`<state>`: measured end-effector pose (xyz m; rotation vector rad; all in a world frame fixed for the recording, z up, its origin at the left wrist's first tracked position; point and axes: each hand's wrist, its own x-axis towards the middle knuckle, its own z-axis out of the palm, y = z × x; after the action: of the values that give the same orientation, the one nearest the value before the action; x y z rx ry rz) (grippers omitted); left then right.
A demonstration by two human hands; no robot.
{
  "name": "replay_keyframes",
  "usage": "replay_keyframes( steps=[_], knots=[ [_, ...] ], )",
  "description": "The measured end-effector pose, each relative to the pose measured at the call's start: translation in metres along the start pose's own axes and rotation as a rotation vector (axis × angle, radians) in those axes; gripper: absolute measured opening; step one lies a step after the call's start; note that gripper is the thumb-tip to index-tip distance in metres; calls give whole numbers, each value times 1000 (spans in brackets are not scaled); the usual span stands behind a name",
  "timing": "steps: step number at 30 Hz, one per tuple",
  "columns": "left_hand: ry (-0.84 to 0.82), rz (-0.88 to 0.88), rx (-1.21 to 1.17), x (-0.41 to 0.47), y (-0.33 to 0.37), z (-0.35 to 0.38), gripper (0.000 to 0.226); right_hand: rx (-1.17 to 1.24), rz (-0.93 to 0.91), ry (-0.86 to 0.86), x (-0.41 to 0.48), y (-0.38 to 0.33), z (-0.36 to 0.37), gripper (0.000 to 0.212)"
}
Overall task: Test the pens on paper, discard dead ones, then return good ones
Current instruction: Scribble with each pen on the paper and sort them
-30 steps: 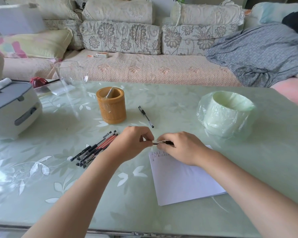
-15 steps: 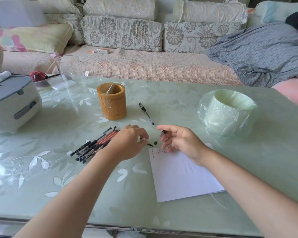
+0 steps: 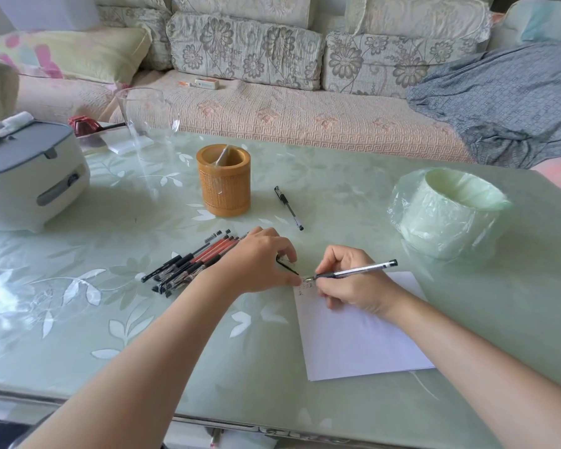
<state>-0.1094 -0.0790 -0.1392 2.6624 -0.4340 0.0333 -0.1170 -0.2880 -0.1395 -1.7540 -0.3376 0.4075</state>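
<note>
On paper (image 3: 353, 335), pen (image 3: 360, 271) tip, right hand (image 3: 350, 285) pinching barrel, left hand (image 3: 259, 260) holding cap (image 3: 287, 266)

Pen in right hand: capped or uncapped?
Uncapped. The pen shows a bare metal tip on the paper; the left hand pinches a black cap.

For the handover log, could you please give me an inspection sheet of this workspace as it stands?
Surface: green leaf-patterned table top.
Job's things: paper with a few marks at its top corner; pile of pens to its left; lone pen beyond; bamboo holder; bag-lined bin.
Clutter: glass jug; white appliance at left.
Hands: right hand grips a pen, tip on the paper; left hand pinches a pen cap.
Cables: nothing seen.
Surroundings: sofa with cushions; grey blanket.
</note>
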Motion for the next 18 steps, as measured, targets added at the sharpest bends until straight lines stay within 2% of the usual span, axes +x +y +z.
replay_keyframes(
  steps=[3, 9, 18],
  knots=[
    [-7, 15, -6, 1, 1, 0, 40, -93, -13, 12, 1, 4, 3, 21],
    [-13, 12, -39, 2, 3, 1, 40, -119, -65, -32, 3, 5, 5, 15],
    [-18, 2, -37, 2, 6, 2, 43, -219, -104, 5, 1, 6, 4, 24]
  ],
)
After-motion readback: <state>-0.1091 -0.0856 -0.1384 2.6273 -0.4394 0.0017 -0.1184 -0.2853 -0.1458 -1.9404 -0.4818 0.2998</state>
